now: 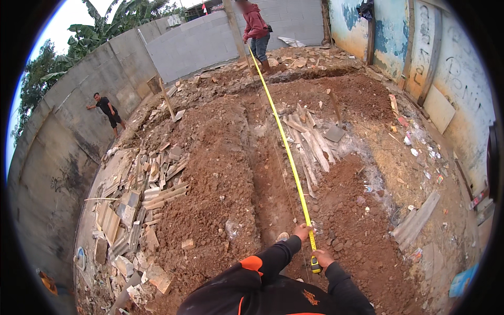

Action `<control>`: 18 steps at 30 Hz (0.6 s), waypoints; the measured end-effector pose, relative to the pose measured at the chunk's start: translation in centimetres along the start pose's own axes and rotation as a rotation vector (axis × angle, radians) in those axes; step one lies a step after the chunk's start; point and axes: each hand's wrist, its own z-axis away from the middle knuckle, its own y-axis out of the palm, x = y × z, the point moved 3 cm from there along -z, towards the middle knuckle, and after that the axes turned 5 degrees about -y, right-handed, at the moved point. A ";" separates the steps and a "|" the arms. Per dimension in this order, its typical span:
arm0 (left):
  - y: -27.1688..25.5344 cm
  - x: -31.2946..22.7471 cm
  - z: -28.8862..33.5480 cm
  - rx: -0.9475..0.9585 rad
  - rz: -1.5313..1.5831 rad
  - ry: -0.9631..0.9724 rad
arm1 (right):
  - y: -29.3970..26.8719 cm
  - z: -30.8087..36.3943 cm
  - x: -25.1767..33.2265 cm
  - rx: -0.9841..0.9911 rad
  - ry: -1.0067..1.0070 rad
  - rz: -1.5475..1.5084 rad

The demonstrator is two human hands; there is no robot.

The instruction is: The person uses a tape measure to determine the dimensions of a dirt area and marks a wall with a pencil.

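A yellow tape measure blade (286,148) stretches taut from my hands over the dug trench (265,173) to a person in a red jacket (255,23) at the far end, whose hands are at its tip. My left hand (303,231) pinches the blade at its left edge, a little ahead of the case. Just nearer, my right hand (323,258) grips the tape by its yellow-and-black case (315,265); some of its fingers are hidden. A thin string line (286,184) runs below and left of the blade. Part of a shoe (283,237) shows beside my left wrist.
Broken tiles and rubble (126,210) lie to the left, beside heaped soil (210,157). Old boards (315,144) and wooden stakes (167,98) stand or lie around the trench. Another person (107,109) touches the left concrete wall (68,121). A painted wall (451,79) bounds the right.
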 end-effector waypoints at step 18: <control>-2.0 8.5 -2.2 0.139 -0.098 -0.312 | -3.5 -2.5 -13.9 0.008 0.127 0.156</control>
